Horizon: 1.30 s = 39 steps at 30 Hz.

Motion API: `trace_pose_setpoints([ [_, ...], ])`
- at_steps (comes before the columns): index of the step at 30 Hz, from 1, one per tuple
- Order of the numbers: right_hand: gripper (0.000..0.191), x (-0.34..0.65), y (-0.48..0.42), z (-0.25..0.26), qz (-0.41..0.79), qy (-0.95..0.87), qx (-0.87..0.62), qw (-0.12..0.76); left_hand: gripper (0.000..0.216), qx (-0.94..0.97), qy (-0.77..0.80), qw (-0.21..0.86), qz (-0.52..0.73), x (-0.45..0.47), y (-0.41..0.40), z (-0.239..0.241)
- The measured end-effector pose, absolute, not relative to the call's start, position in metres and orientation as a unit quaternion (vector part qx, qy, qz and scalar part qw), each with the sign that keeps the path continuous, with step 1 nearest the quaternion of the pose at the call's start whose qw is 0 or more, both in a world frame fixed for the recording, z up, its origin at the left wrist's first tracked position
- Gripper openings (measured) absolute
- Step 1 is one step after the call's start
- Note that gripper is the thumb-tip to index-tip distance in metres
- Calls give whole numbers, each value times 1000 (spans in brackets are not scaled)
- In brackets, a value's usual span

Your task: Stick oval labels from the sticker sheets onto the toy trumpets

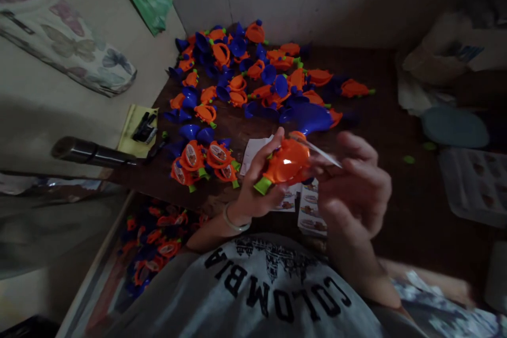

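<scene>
My left hand (255, 187) is wrapped round an orange plastic toy trumpet (291, 161). The trumpet's green mouthpiece points down and left, and its blue bell extends away from me. Close by on the right, my right hand (356, 190) has its fingers bent and holds a thin pale sticker (327, 156), seen nearly edge-on. One end of this sticker lies over the trumpet's orange body; whether it touches is hard to tell. Printed sticker sheets (312, 211) lie on the table below, partly hidden by my hands.
Toy trumpets (237, 84) are heaped along the back of the table (400, 179). Several with oval stickers (190, 156) stand at the left. More fill a container (158, 243) below. A yellow pad (132, 127), dark cylinder (93, 152) and clear plastic tray (471, 185) flank the workspace.
</scene>
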State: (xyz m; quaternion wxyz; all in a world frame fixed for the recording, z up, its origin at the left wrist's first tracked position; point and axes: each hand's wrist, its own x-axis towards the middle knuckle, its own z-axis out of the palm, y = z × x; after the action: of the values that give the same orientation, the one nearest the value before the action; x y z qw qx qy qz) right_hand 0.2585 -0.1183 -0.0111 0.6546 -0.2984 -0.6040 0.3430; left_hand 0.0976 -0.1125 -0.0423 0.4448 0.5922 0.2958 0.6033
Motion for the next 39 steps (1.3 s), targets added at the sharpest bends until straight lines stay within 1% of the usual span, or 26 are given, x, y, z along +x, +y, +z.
trace_pose_setpoints([
  [2,21,262,-114,-7,344,-563,-341,670,59,571,286,470,610,97,-112,-42],
  [3,14,263,-111,-7,341,-559,-360,665,57,561,280,481,613,96,-112,-42],
  [5,7,264,-108,-7,339,-558,-388,651,55,550,264,502,614,96,-111,-42],
  [8,8,262,-107,-8,350,-553,-418,630,56,543,235,535,603,96,-111,-40],
  [11,9,262,-106,-9,352,-542,-431,630,59,537,226,562,587,95,-113,-37],
  [19,8,265,-102,-7,366,-551,-408,629,60,529,224,587,571,94,-115,-31],
  [26,9,266,-104,-6,353,-561,-414,624,55,543,212,562,587,97,-114,-31],
  [31,8,265,-104,-8,339,-573,-417,619,47,558,249,520,596,100,-114,-30],
  [39,4,262,-104,-5,283,-604,-459,587,43,580,275,473,604,103,-117,-21],
])
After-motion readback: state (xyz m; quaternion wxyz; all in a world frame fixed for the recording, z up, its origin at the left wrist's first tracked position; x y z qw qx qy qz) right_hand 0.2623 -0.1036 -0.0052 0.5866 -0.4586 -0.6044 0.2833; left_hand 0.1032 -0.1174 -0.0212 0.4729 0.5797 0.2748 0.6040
